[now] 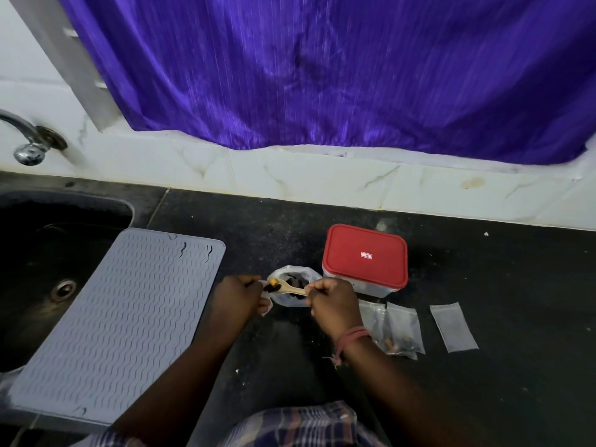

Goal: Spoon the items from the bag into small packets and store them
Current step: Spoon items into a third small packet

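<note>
Gripping wooden spoon (289, 288) over bag (292, 303), right hand (332, 304), left hand (237, 298) pinching packet (266, 309)

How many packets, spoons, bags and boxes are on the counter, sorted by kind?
Small packets: 4 (one held in the left hand, two filled, one empty)
Wooden spoon: 1
Bag: 1
Red-lidded box: 1
Total: 7

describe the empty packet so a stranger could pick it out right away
Start at the red-lidded box on the black counter. Nearer the person and further right lies the empty packet, flat and alone. The filled packets by the right hand overlap and hold brown bits.
</note>
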`<action>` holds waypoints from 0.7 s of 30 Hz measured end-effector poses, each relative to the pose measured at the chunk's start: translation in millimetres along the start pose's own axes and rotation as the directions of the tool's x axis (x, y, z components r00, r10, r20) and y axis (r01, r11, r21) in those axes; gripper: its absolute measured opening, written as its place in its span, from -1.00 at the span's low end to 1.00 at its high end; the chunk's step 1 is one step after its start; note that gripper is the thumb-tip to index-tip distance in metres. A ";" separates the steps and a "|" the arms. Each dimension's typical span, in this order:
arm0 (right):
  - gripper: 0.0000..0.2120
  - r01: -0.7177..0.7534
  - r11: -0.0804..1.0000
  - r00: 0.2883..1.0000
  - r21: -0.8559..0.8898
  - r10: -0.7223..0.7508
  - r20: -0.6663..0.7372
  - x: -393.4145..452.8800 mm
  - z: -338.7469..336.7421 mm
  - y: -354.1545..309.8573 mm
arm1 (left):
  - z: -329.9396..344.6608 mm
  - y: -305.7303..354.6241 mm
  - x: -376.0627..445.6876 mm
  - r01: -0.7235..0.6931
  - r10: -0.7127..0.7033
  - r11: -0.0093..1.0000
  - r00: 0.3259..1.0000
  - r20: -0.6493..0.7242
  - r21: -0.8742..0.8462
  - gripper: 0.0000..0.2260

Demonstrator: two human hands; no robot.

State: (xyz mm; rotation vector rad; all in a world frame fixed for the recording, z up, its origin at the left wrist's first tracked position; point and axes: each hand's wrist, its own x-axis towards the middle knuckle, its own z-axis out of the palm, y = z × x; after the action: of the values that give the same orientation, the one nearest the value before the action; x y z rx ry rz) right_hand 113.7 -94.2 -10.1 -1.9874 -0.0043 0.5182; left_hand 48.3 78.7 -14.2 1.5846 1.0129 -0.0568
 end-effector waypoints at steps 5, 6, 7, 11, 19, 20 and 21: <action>-0.84 0.189 0.947 0.981 -0.260 -0.195 0.002 -7.0 1.4 -11.0 | 5.7 3.9 -8.7 -0.006 0.006 1.000 1.000 -0.001 0.018 -0.78; -0.85 0.244 0.914 0.967 -0.323 -0.253 0.015 -8.3 3.7 -13.5 | 7.2 2.7 -9.6 -0.010 0.010 1.000 1.000 0.003 0.026 -0.79; -0.85 0.297 0.873 0.952 -0.387 -0.304 0.044 -10.1 6.6 -16.3 | 8.5 1.4 -10.8 -0.016 0.015 0.999 1.000 0.005 0.036 -0.80; -0.74 0.442 0.703 0.892 -0.558 -0.413 0.186 -15.8 19.5 -24.7 | 13.3 -1.0 -12.3 -0.036 0.035 0.996 0.999 0.011 0.076 -0.78; -0.80 0.595 0.397 0.780 -0.699 -0.494 0.383 -27.7 30.2 -19.4 | 15.2 5.0 -17.7 -0.131 0.107 0.868 0.991 0.077 0.478 -0.88; -0.81 0.644 0.362 0.724 -0.675 -0.575 0.382 -26.0 30.2 -15.2 | 13.2 4.0 -16.7 -0.137 0.121 0.860 0.991 0.066 0.491 -0.88; -0.87 0.685 0.307 0.667 -0.660 -0.629 0.400 -24.9 28.9 -11.5 | 11.5 2.6 -14.6 -0.134 0.127 0.878 0.991 0.045 0.459 -0.87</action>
State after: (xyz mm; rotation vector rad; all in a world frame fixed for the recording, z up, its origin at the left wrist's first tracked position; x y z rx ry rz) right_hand 83.3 -69.7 -2.1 -2.5264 -1.2827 -0.0262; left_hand 46.3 61.2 -7.7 2.0818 0.9195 -0.2308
